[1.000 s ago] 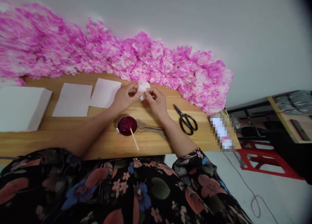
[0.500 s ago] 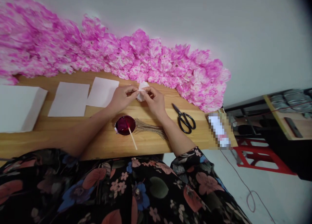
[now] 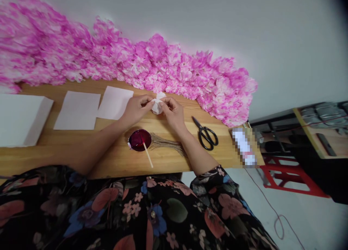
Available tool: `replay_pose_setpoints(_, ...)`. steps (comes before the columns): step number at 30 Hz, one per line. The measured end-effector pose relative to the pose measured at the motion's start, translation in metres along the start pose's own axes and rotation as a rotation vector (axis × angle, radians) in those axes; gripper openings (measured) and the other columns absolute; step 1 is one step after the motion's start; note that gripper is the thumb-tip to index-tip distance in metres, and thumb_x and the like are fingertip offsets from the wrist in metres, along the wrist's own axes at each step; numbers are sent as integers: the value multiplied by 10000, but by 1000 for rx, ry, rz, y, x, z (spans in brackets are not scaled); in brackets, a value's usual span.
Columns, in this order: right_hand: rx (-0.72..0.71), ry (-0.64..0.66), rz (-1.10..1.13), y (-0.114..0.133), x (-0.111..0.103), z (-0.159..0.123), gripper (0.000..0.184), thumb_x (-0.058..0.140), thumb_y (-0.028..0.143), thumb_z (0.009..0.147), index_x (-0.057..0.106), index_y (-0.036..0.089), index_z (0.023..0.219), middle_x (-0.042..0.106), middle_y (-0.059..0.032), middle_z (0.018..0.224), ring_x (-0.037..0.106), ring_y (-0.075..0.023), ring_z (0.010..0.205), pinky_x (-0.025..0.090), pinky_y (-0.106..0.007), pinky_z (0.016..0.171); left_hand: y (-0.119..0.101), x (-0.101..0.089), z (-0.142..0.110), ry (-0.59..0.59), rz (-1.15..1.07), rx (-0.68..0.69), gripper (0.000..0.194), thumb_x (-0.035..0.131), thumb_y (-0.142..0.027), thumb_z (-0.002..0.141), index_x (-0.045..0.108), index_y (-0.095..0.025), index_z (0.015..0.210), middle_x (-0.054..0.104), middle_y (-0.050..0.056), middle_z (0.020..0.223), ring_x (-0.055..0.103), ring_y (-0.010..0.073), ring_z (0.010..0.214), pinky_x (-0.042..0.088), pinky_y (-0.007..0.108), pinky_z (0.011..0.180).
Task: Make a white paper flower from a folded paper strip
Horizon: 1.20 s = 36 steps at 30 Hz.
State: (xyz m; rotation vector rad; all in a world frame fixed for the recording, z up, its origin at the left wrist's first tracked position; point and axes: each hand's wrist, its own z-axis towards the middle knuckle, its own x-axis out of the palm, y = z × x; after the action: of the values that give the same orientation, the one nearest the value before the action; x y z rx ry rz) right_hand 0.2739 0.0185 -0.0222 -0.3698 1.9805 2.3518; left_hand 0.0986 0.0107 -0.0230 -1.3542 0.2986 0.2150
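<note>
Wooden tabletop [image 3: 168, 154] runs across your view against a plain pale wall [image 3: 244, 21], with a long bank of pink paper flowers [image 3: 152, 66] heaped along its far edge. Over the last second little has changed: your hands have stayed at the same spot near the flowers, and the small white paper wad [image 3: 157, 105] between them looks a touch more bunched than it was a second ago. Your left hand [image 3: 136, 109] pinches the wad from its left side, thumb and forefinger closed on the paper. Your right hand [image 3: 173, 112] pinches it from the right, fingertips drawn together on the paper too. The wad sits just above the tabletop, directly in front of the flowers.

Nearer to you, a dark red dish [image 3: 139, 139] holds a thin wooden stick [image 3: 148, 156] that leans out over its rim toward you. Just beside the dish, a bundle of fine twine [image 3: 167, 144] lies partly under your right forearm. Black scissors [image 3: 206, 134] rest closed to the right of that arm. To the left lie two white paper squares [image 3: 78, 110], and a larger white stack [image 3: 20, 119] sits at the table's left end. Off the right end, a red stool [image 3: 292, 179] stands on the grey floor [image 3: 299, 221], and a thin cord [image 3: 277, 217] trails across it.
</note>
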Motion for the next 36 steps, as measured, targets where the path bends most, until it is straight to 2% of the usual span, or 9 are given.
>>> replay_pose_setpoints(6,-68,-33,-120,1,0,-1,301,695,531,895,722,231,892,685,7,817,561,-141,735,458,-283,701,0,-1,-1,42,110,62,348,562,-484,893,707,-194,765,710,10,718,576,152,670,398,278,637)
replay_pose_setpoints(13,175,-49,187,-4,-3,4,471,736,697,801,658,234,828,622,19,741,491,-111,613,432,-264,570,1,-3,2,33,-45,-3,340,606,-473,878,684,-186,711,754,33,751,652,171,722,492,284,724)
replay_pose_setpoints(16,199,-62,268,-5,-4,5,493,763,711,765,640,237,825,596,21,739,476,-106,613,432,-254,565,1,-4,3,7,-134,-43,319,644,-464,874,694,-185,728,761,33,751,683,180,741,532,299,768)
replay_pose_setpoints(21,153,-138,180,-1,-12,7,550,666,792,816,631,244,842,628,-13,814,504,-121,652,445,-255,566,1,-5,4,-90,-213,-95,325,679,-488,901,702,-188,778,777,47,810,716,199,808,574,323,811)
replay_pose_setpoints(24,110,-114,64,2,-14,6,589,579,821,859,638,237,806,607,-10,765,502,-132,645,422,-270,563,1,-6,4,-101,-223,-92,359,675,-514,911,696,-179,784,773,55,835,718,189,827,573,310,824)
replay_pose_setpoints(28,-2,-41,-110,5,-9,3,524,626,735,876,617,227,752,567,17,707,486,-131,655,400,-284,615,-1,-7,3,-90,-196,-51,375,638,-525,924,701,-175,804,753,43,825,697,173,813,555,291,806)
replay_pose_setpoints(32,-44,15,-106,3,-2,0,381,687,580,886,627,222,769,609,16,739,517,-133,685,411,-279,658,1,-6,2,-20,-70,24,440,555,-557,953,695,-177,780,729,36,794,663,185,797,520,293,756)
replay_pose_setpoints(36,-67,38,-142,5,-2,-2,294,648,505,913,671,227,821,676,4,807,564,-146,724,450,-286,707,8,-2,3,22,28,12,391,617,-542,896,709,-183,773,740,32,783,651,192,755,494,289,685)
